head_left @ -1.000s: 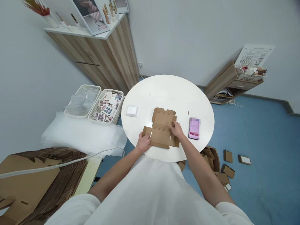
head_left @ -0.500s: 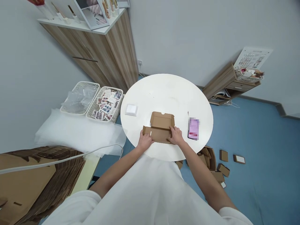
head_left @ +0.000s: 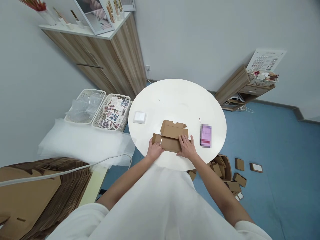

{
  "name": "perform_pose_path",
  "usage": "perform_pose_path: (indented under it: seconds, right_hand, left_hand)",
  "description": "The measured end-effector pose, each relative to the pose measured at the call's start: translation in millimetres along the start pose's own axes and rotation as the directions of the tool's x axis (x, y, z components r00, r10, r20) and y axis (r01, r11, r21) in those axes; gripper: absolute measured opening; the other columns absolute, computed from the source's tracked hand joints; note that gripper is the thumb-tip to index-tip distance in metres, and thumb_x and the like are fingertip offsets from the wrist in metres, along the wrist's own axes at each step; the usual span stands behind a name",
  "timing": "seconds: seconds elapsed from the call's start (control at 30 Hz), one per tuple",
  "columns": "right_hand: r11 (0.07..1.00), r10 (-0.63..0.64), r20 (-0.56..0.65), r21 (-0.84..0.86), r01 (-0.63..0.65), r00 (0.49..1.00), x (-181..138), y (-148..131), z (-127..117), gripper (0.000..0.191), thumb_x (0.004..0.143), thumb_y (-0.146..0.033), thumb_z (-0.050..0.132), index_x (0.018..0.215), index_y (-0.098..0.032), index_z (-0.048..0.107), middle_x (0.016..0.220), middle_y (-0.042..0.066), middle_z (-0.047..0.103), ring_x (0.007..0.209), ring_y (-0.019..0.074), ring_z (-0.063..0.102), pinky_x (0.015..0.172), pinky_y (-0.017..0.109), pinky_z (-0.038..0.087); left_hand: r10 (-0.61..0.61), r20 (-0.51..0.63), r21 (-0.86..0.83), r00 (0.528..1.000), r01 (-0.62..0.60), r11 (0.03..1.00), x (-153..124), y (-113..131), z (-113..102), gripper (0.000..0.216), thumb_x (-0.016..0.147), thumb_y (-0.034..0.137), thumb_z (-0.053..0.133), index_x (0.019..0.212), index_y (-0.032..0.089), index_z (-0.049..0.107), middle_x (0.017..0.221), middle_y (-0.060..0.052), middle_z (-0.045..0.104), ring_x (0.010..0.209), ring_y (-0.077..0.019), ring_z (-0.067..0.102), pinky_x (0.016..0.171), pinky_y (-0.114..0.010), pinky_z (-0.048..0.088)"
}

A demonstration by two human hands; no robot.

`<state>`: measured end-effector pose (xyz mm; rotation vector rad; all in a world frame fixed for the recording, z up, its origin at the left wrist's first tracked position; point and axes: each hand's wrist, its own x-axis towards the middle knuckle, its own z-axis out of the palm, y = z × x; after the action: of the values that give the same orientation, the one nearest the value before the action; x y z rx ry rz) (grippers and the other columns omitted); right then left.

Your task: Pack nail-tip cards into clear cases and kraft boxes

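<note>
A partly folded brown cardboard box (head_left: 172, 144) lies on the white round table (head_left: 180, 96), its lid panel raised on the far side with the notched flap pointing away from me. My left hand (head_left: 154, 150) grips the box's left end, fingers curled over the edge by a small white slot. At the right end, my right hand (head_left: 187, 147) holds the box between thumb and fingers, its fingertips over the side flap and the lid's near edge. The inside of the box shows no contents.
A small white packet (head_left: 139, 117) lies left on the table; a phone with a pixelated screen (head_left: 206, 136) lies right. Left stand a basket of nail-tip cards (head_left: 113, 115), a basket of clear bags (head_left: 86, 105) and stacked flat cardboard (head_left: 30, 203). Small boxes (head_left: 239, 164) litter the floor.
My right hand has shifted, its fingers now reaching further over the box's right end. The lid panel has tilted and moved slightly right. My left hand keeps its hold.
</note>
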<state>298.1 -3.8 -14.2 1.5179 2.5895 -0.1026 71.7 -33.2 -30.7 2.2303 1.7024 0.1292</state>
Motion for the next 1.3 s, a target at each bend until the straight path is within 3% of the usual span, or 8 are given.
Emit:
perform_pose_path:
  seconds: [0.13,0.2,0.27,0.37,0.47,0.77,0.97,1.3]
  right_hand:
    - [0.999,0.032,-0.025,0.009,-0.032,0.999,-1.5,-4.2,-0.2,0.103,0.057,-0.062,0.06,0.137,-0.011,0.019,0.135,0.019,0.033,0.128,0.0342,0.02,0.102,0.056,-0.004]
    - [0.999,0.042,-0.03,0.013,-0.041,0.999,-1.9,-5.9,-0.4,0.102,0.057,-0.062,0.06,0.136,-0.011,0.02,0.135,0.019,0.033,0.127,0.0345,0.02,0.102,0.056,-0.003]
    - [0.999,0.045,-0.028,0.017,-0.045,0.999,-2.3,-6.7,0.3,0.102,0.057,-0.062,0.059,0.136,-0.011,0.02,0.135,0.02,0.032,0.128,0.0345,0.019,0.102,0.056,-0.004]
    - [0.999,0.046,-0.01,0.026,-0.046,0.999,-3.0,-7.3,3.2,0.104,0.057,-0.064,0.058,0.137,-0.012,0.017,0.138,0.02,0.028,0.129,0.0343,0.016,0.101,0.056,-0.004]
    - [0.998,0.046,0.026,0.036,-0.047,0.999,-2.5,-7.7,6.8,0.109,0.056,-0.067,0.056,0.139,-0.012,0.011,0.141,0.019,0.021,0.131,0.0341,0.01,0.1,0.057,-0.003]
    - [0.993,0.073,0.136,0.081,-0.085,0.988,4.0,-5.1,7.2,0.121,0.049,-0.071,0.056,0.139,-0.013,0.001,0.145,0.019,0.006,0.132,0.0343,-0.004,0.099,0.058,-0.001]
    - [0.994,0.065,0.132,0.083,-0.076,0.989,3.0,-6.6,9.7,0.121,0.049,-0.07,0.058,0.139,-0.012,0.003,0.145,0.019,0.006,0.132,0.0344,-0.002,0.099,0.058,-0.001]
    - [0.992,0.083,0.143,0.078,-0.095,0.986,6.7,-8.3,9.1,0.124,0.047,-0.069,0.06,0.139,-0.012,0.0,0.145,0.019,0.008,0.132,0.0336,-0.006,0.098,0.059,0.0]
  left_hand:
    - [-0.053,-0.055,-0.108,0.997,0.047,0.993,-9.9,1.3,-8.2,0.032,0.073,0.036,0.058,0.102,0.023,0.059,0.116,-0.011,0.055,0.114,-0.0297,0.045,0.104,-0.051,0.008]
    - [-0.185,-0.148,-0.173,0.972,0.159,0.972,-16.7,-1.5,-11.3,0.053,0.071,0.044,0.059,0.118,0.022,0.049,0.133,-0.013,0.04,0.125,-0.0321,0.031,0.104,-0.05,0.012]
    - [-0.397,-0.187,-0.285,0.899,0.337,0.897,-20.6,-8.4,-12.6,0.066,0.073,0.049,0.054,0.128,0.017,0.037,0.138,-0.017,0.031,0.127,-0.0324,0.027,0.101,-0.049,0.021]
    - [-0.597,0.001,-0.52,0.802,0.51,0.685,-17.8,-22.8,-10.7,0.06,0.079,0.045,0.047,0.128,0.012,0.035,0.127,-0.018,0.046,0.114,-0.0269,0.046,0.09,-0.04,0.038]
    - [-0.561,0.152,-0.642,0.814,0.513,0.57,-9.9,-32.7,-5.9,0.042,0.078,0.034,0.052,0.115,0.015,0.05,0.111,-0.012,0.06,0.1,-0.0213,0.056,0.084,-0.032,0.043]
    - [-0.496,0.095,-0.774,0.863,0.377,0.508,-14.3,-33.0,8.5,0.043,0.068,0.012,0.055,0.111,0.017,0.052,0.109,-0.007,0.061,0.096,-0.0174,0.058,0.085,-0.032,0.045]
    - [-0.523,0.084,-0.711,0.848,0.419,0.565,-10.1,-31.9,6.3,0.042,0.068,0.023,0.062,0.108,0.016,0.053,0.1,-0.008,0.062,0.09,-0.0183,0.058,0.079,-0.032,0.047]
    - [-0.347,0.021,-0.648,0.938,0.277,0.709,-16.9,-8.9,1.0,0.061,0.069,0.033,0.062,0.124,0.019,0.041,0.109,-0.009,0.052,0.088,-0.0168,0.054,0.07,-0.028,0.047]
